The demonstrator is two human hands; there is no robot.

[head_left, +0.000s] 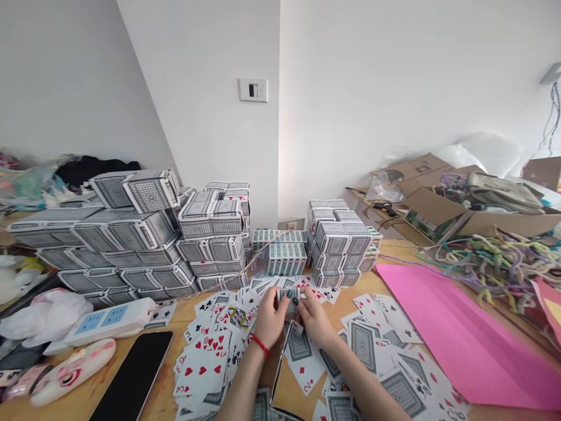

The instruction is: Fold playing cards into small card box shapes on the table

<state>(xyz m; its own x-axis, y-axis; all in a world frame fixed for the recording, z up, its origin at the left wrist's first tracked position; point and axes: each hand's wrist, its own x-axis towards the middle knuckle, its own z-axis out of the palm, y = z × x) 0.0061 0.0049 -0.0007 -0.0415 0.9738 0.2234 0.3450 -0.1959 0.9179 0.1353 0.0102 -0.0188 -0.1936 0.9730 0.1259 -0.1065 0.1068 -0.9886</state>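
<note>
My left hand [272,318], with a red string bracelet at its wrist, and my right hand [314,318] meet over the table. Their fingers are closed on a grey-backed playing card [288,305], thumbs pressed near its middle; its lower part and any further cards in the grip are partly hidden. Just below my hands stands an open box-like frame [283,374] with dark edges, its exact make unclear. Loose playing cards [204,369] lie face up to the left, and more face-down cards [363,345] spread to the right.
Stacked blocks made of playing cards [151,237] rise at the back left, with another stack [342,237] at the back right. Green-white card packs [287,259] stand between. A phone [134,374], power strip [109,323], pink paper [460,339] and tangled cords [491,263] flank the work area.
</note>
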